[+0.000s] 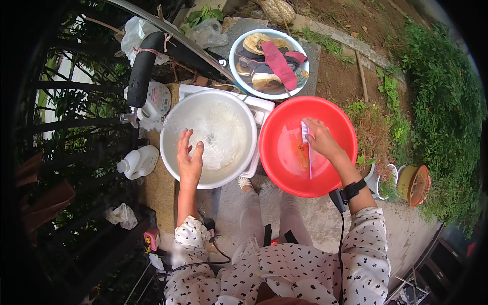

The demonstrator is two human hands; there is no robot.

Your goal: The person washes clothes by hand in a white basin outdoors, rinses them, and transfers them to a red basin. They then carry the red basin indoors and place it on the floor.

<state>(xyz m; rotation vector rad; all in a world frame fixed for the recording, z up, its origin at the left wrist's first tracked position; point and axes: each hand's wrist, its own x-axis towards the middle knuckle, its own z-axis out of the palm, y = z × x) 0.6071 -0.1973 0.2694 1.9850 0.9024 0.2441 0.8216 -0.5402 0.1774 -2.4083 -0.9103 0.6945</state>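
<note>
Water runs from a metal tap (130,116) into a white basin (249,167), whose water is churned and bubbly. Over that basin's left part is my left hand (190,160), fingers apart and holding nothing. My right hand (319,136) is over the red plastic basin (345,167), with its fingers at the head of a scrubbing brush (305,132) that has white bristles and a thin purple handle. Whether the fingers grip the brush or only touch it is unclear. A reddish-brown patch shows on the bottom of the red basin beside the brush handle.
A pale blue basin (233,57) behind holds shoes (267,79) and a dark red sock (280,65). White plastic jugs (142,162) stand at the left by dark railings. A metal rail (179,36) crosses the upper left. Flower pots (410,185) and plants are at the right.
</note>
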